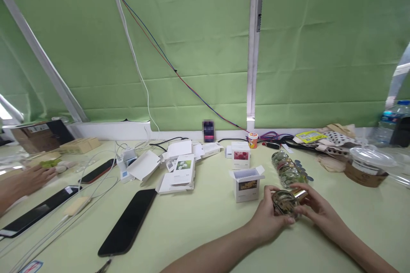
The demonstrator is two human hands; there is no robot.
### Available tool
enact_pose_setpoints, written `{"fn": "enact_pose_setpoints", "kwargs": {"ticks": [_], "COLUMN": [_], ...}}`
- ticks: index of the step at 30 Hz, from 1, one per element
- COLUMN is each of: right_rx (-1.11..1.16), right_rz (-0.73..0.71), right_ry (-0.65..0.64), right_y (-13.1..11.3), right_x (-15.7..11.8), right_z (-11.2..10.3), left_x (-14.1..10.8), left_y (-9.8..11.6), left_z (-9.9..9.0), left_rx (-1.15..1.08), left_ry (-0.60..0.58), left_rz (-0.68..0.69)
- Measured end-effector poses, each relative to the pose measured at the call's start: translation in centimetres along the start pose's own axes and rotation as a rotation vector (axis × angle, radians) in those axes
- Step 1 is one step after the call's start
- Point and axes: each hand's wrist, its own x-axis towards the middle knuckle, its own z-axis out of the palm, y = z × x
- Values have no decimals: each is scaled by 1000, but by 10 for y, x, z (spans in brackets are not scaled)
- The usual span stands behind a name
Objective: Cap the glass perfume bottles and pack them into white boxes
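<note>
Forearms (211,249): nearest, slanting over the worktop (192,230) toward the right of centre.
Left hand (265,218): grip closed around the left side of the round container (283,203).
Right hand (317,209): grip closed at its right side, thumb near the rim.
Round container: between both hands, broad patterned face toward the camera; being round, it shows no long axis.
Gold-coloured piece (300,194): by the right fingers; whether joined to it, cannot tell.
Open box (246,187): upright, flaps spread, left of and beyond the container; left hand nearer.
</note>
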Motion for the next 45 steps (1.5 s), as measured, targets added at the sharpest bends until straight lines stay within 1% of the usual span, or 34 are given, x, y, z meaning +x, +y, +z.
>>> {"fn": "enact_pose_setpoints", "kwargs": {"ticks": [1,3,5,6,8,9,10,11,12,13,14,15,17,18,19,20,22,24,26,28,31,34,37,41,45], "right_rx": [-4,-26,-88,-135,-257,-323,-383,-429,-457,-465,-447,-402,-257,-160,-87,-30,38,21,-40,-86,-126,-134,-115,-76,-106], "right_rz": [-12,-47,-94,-126,-209,-259,-313,-367,-414,-445,-457,-448,-364,-316,-261,-242,-282,-330,-383,-455,-568,-652,-722,-716,-742], "right_ry": [0,5,22,33,63,85,108,132,156,181,214,264,411,508,567,623,667,616,542,459,314,240,238,263,217], "right_y": [1,2,3,4,5,5,6,6,7,7,6,3,-7,-15,-24,-34,-52,-63,-63,-54,-40,-38,-48,-60,-61], "right_x": [-1,-2,-3,-3,-3,-3,-3,-4,-5,-5,-6,-5,-1,4,10,18,36,54,66,68,57,43,38,37,36], "right_z": [0,-2,-4,-5,-7,-8,-9,-9,-9,-8,-6,-4,2,6,10,15,26,38,49,57,63,60,56,55,58], "left_x": [-3,-14,-27,-35,-49,-55,-60,-63,-64,-64,-63,-62,-57,-55,-53,-51,-49,-48,-47,-47,-46,-45,-45,-48,-49], "left_y": [2,8,15,18,24,27,30,33,37,41,46,51,59,62,63,64,61,56,51,47,42,39,40,48,54], "left_z": [1,2,2,0,-9,-16,-24,-33,-41,-49,-56,-61,-66,-66,-66,-64,-61,-60,-62,-65,-70,-71,-69,-63,-59], "left_rx": [96,375,694,840,1124,1235,1308,1340,1342,1334,1326,1315,1285,1253,1206,1143,988,868,847,889,945,979,996,959,900], "left_ry": [-20,-26,11,20,-67,-107,-95,-28,73,181,277,358,452,473,480,481,478,464,409,327,232,179,168,197,254], "left_rz": [10,74,207,303,550,710,865,1006,1106,1166,1180,1160,1035,942,841,738,564,466,460,543,682,728,714,601,512]}}
